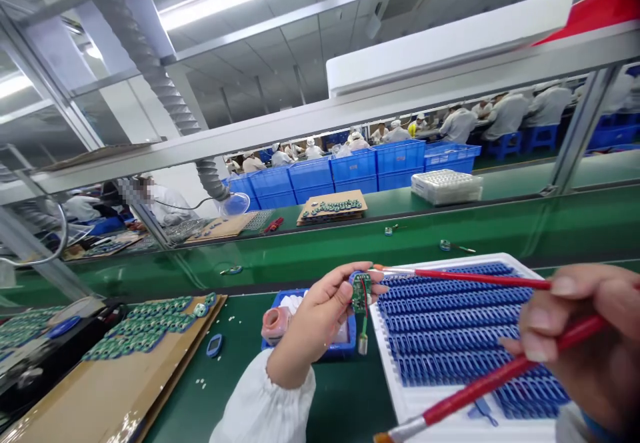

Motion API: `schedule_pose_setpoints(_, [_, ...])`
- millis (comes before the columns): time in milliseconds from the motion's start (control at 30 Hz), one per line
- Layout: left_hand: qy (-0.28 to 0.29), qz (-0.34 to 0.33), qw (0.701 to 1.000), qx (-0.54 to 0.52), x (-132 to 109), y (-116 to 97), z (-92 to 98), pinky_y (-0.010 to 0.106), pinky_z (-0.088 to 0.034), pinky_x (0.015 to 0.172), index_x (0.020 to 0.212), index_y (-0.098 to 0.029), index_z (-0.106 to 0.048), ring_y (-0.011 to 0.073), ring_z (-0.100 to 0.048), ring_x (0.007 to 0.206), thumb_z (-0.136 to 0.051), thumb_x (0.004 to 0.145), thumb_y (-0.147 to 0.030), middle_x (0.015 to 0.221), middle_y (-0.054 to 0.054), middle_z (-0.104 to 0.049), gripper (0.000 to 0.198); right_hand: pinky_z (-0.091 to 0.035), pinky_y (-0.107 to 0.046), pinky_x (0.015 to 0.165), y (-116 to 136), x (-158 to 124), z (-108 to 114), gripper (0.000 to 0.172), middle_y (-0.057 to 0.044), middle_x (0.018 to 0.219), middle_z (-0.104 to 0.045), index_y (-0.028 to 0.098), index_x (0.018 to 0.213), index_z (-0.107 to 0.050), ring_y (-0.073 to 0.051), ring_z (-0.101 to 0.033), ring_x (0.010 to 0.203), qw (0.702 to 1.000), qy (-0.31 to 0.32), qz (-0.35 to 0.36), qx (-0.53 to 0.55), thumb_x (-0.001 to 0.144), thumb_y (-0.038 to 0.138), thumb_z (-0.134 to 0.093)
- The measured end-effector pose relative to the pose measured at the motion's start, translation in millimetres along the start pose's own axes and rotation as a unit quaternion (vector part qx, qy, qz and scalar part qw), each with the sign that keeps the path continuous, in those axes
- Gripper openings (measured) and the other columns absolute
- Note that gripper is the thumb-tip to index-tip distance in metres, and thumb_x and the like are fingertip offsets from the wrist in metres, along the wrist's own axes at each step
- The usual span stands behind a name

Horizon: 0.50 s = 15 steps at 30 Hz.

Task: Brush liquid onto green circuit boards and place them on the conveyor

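Observation:
My left hand point(320, 306) pinches a small green circuit board point(361, 294) with a blue edge. From the board hangs a thin lead ending in a small metal part point(363, 343). In my right hand point(575, 336) are two red-handled brushes. The upper brush point(480, 278) reaches left, its tip beside the top of the board; whether it touches, I cannot tell. The lower brush point(480, 389) points down and left, away from the board. Beneath my right hand lies a white tray point(387, 363) with rows of blue plastic parts point(450, 323).
Behind my left hand, a blue bin point(350, 349) holds a pink-stained jar point(275, 323) and white material. Cardboard point(115, 389) with several green boards lies left, near a small blue device point(215, 345). Boards with leads point(445, 245) sit on the green conveyor point(320, 246). People work beyond blue crates point(350, 169).

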<state>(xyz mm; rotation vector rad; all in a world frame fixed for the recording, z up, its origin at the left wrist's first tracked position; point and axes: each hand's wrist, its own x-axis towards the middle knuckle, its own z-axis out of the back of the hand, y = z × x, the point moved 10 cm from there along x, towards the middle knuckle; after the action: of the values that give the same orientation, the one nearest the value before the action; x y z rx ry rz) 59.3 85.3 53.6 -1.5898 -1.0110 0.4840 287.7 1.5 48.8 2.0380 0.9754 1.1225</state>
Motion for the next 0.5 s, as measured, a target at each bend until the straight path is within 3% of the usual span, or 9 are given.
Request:
schedule_pose_setpoints(133, [-0.001, -0.003, 1.0, -0.022, 1, -3, -6.1, 0.025, -0.049, 0.086, 0.11, -0.022, -0.068, 0.017, -0.068, 0.095, -0.065, 0.084, -0.033, 0.106, 0.008, -0.072, 0.028, -0.058, -0.035, 0.046, 2, 3, -24, 0.013, -0.004, 0.068, -0.049, 0.025, 0.095, -0.063, -0.02, -0.052, 0.05, 0.996, 0.082, 0.022, 0.03, 0.098, 0.038, -0.061])
schedule_pose_setpoints(300, [-0.001, -0.012, 1.0, -0.025, 3, -7, -10.4, 0.024, -0.05, 0.084, 0.108, -0.021, -0.069, 0.0161, -0.069, 0.092, -0.066, 0.084, -0.03, 0.108, 0.008, -0.072, 0.026, -0.059, -0.033, 0.053, 7, 2, -49, 0.015, -0.004, 0.07, -0.052, 0.027, 0.095, -0.066, -0.02, -0.056, 0.054, 0.988, 0.146, 0.047, 0.022, 0.102, 0.035, -0.055])
schedule_pose_setpoints(500, [0.018, -0.014, 1.0, -0.018, 5, -11, -14.6, 0.029, -0.049, 0.09, 0.11, -0.021, -0.068, 0.0191, -0.068, 0.097, -0.063, 0.085, -0.031, 0.107, 0.009, -0.072, 0.027, -0.059, -0.03, 0.054, 12, 7, -39, 0.013, -0.005, 0.071, -0.052, 0.026, 0.095, -0.068, -0.02, -0.057, 0.06, 0.993, 0.09, 0.072, -0.003, 0.1, 0.036, -0.06])
